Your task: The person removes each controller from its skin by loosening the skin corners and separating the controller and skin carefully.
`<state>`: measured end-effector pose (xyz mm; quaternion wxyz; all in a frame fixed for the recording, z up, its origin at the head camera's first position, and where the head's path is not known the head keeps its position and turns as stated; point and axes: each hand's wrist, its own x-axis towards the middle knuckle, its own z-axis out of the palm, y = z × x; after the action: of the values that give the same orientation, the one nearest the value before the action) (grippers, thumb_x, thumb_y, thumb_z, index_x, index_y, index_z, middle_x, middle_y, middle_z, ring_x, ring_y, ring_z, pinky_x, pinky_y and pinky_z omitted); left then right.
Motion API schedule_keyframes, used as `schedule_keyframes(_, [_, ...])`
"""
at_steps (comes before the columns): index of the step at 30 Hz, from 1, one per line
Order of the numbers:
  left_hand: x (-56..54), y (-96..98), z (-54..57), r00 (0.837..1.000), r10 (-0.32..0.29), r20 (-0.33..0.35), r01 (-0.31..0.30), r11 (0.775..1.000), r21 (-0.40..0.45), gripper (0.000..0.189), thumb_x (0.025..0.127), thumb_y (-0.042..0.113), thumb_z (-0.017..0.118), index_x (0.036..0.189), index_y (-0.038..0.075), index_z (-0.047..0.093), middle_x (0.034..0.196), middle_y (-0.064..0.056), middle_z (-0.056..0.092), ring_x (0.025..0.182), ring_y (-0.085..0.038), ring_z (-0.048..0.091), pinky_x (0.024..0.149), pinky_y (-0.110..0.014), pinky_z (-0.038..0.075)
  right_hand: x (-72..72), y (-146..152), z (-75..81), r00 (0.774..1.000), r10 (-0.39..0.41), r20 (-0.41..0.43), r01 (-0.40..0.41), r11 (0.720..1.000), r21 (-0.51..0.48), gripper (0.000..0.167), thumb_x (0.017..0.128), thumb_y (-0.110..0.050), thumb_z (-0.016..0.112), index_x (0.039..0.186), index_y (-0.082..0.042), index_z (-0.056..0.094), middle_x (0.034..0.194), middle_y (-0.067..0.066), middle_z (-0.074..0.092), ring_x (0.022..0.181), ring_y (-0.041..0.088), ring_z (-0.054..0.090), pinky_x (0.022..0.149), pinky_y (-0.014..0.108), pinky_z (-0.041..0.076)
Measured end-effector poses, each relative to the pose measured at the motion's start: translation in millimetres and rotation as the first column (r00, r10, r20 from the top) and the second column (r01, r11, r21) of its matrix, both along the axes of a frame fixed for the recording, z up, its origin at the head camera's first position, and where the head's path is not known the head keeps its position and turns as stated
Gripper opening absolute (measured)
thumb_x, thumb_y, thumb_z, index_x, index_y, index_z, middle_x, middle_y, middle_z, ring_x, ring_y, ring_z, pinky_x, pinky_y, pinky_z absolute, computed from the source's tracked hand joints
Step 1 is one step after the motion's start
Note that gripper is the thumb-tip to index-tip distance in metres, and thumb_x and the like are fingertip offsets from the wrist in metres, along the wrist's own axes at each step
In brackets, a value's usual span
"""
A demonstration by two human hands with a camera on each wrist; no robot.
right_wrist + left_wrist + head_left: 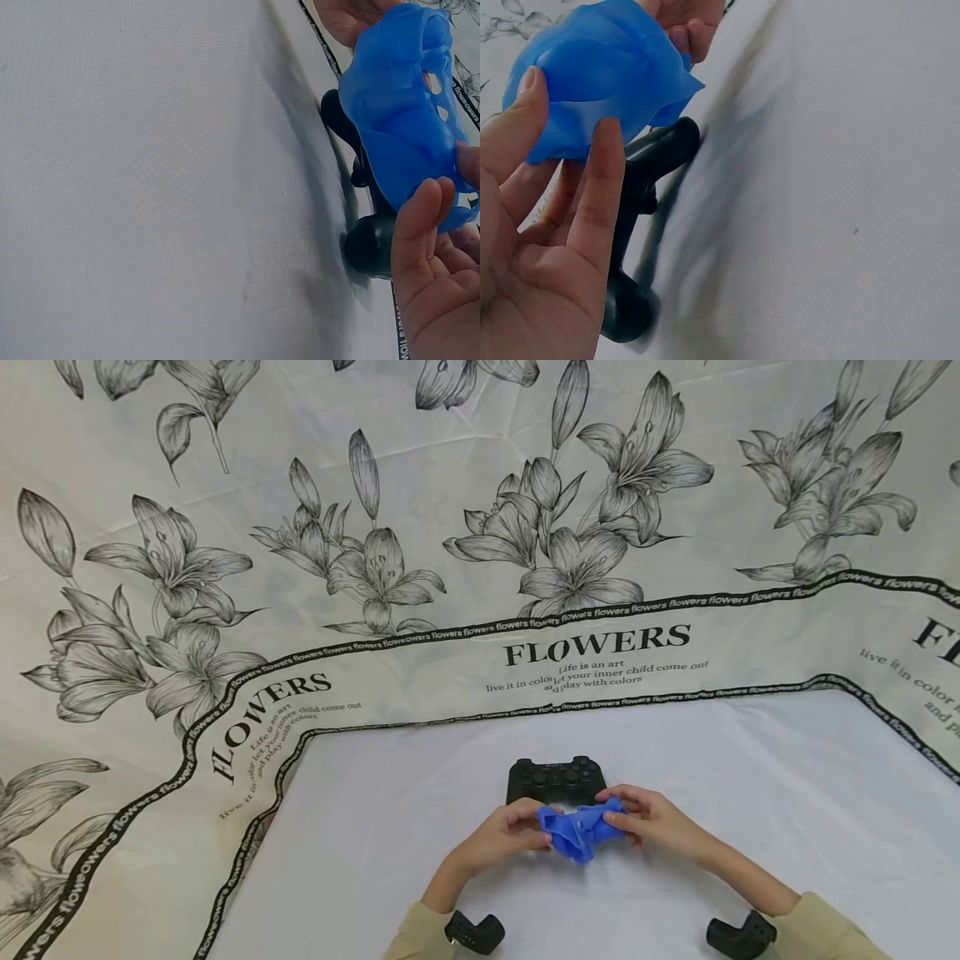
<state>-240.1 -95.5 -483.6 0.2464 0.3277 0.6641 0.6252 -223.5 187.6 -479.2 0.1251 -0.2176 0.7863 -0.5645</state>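
A soft blue silicone controller cover (581, 833), crumpled and with cut-out holes (405, 90), is held up between both hands. The left hand (498, 839) pinches one end between thumb and fingers. At the opposite end, the right hand (652, 818) grips the cover with its thumb on the near side. Just behind the cover, a black game controller (555, 781) lies on the white tabletop, its lower part hidden by the cover and hands. Both wrist views show the controller's dark handles (630, 307) beneath the cover.
A white cloth (375, 793) covers the table. Behind it hangs a curtain (480, 585) printed with lilies and the word FLOWERS. Black camera mounts (476, 933) sit on both wrists, beside beige sleeves (817, 931).
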Motion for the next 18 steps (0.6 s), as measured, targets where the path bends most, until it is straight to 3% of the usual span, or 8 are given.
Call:
schedule_keyframes(3, [0.6, 0.8, -0.5, 1.0, 0.017, -0.015, -0.017, 1.0, -0.019, 0.03, 0.096, 0.003, 0.054, 0.121, -0.014, 0.051, 0.122, -0.029, 0.047, 0.093, -0.001, 0.059, 0.082, -0.023, 0.054, 1.3, -2, 1.7, 1.0, -0.012, -0.005, 0.012, 1.0, 0.014, 0.045, 0.099, -0.017, 0.054, 0.13, 0.012, 0.042, 0.084, 0.001, 0.061, 0.061, 0.007, 0.052, 0.054, 0.028, 0.049])
schedule_keyframes(8, [-0.4, 1.6, -2.7, 0.991, 0.098, -0.095, -0.106, 0.991, -0.082, 0.024, 0.101, 0.01, 0.046, 0.107, -0.01, 0.057, 0.108, -0.019, 0.05, 0.089, -0.001, 0.05, 0.072, -0.016, 0.046, 4.8, -6, 7.8, 0.999, -0.014, -0.037, 0.016, 0.998, 0.065, 0.038, 0.1, -0.018, 0.051, 0.126, 0.009, 0.048, 0.074, 0.003, 0.054, 0.059, 0.007, 0.05, 0.052, 0.028, 0.047])
schedule_keyframes(14, [-2.1, 0.7, -4.6, 0.984, 0.131, -0.122, -0.133, 0.991, -0.01, 0.029, 0.102, 0.012, 0.043, 0.104, -0.013, 0.058, 0.106, -0.019, 0.049, 0.089, -0.011, 0.046, 0.068, -0.017, 0.04, 6.5, -9, 12.2, 0.995, -0.015, -0.098, 0.025, 0.994, 0.106, 0.029, 0.101, -0.019, 0.049, 0.117, 0.004, 0.055, 0.068, -0.001, 0.051, 0.057, 0.006, 0.048, 0.051, 0.026, 0.043])
schedule_keyframes(18, [-3.0, 1.2, -6.1, 0.984, 0.138, -0.113, -0.137, 0.99, 0.021, 0.029, 0.101, 0.011, 0.044, 0.108, -0.013, 0.057, 0.1, -0.004, 0.053, 0.085, -0.017, 0.044, 0.068, -0.018, 0.04, 4.4, -8, 12.4, 0.993, -0.014, -0.119, 0.028, 0.993, 0.118, 0.027, 0.101, -0.019, 0.049, 0.113, 0.003, 0.057, 0.072, -0.001, 0.053, 0.06, 0.01, 0.05, 0.053, 0.027, 0.045])
